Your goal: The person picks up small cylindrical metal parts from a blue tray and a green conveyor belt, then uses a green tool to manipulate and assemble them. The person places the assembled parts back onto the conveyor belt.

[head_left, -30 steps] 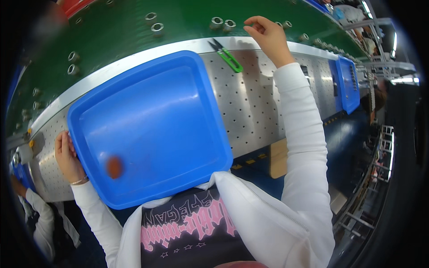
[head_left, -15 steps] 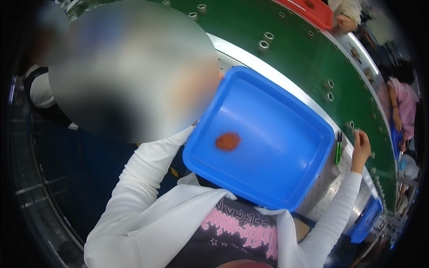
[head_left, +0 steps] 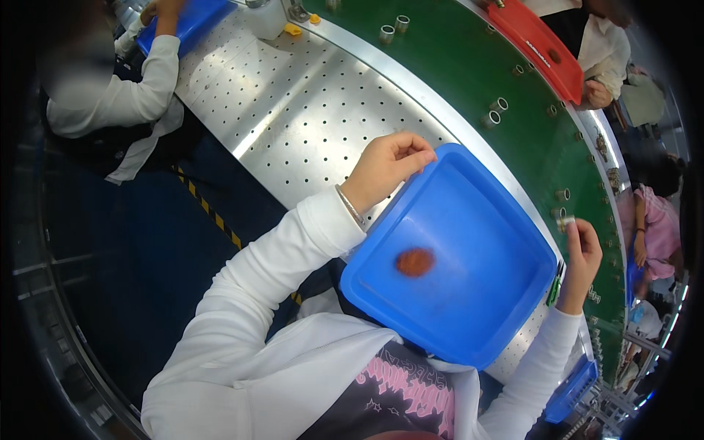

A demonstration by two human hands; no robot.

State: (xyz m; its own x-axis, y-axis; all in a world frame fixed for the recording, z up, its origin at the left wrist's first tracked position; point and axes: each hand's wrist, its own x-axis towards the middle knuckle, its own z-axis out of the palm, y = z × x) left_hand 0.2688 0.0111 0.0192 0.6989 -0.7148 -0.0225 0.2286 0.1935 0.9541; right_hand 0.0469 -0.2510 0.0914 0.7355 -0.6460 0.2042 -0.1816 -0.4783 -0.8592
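A blue plastic tray (head_left: 484,242) with a rusty brown round patch (head_left: 416,262) on its bottom lies before me. At its far left corner my left hand (head_left: 390,170) is closed, with fingertips pressed at the rim. To the right of the tray, my right hand (head_left: 581,253) pinches a small shiny metal sleeve (head_left: 565,222) between thumb and fingers, over the edge of the green belt (head_left: 528,161). Short metal sleeves stand on that belt, some in pairs, such as one sleeve (head_left: 562,194) just beyond my right hand.
A perforated metal worktop (head_left: 293,125) runs under and left of the tray. Green-handled cutters (head_left: 554,290) lie between tray and right wrist. Across the belt, a person is beside a red tray (head_left: 539,55). Another person at far left handles a blue tray (head_left: 194,26).
My view has swung, and the left hand, behind a blurred patch before, now shows at the tray's corner. My right hand has come closer to the tray with the sleeve in its fingers.
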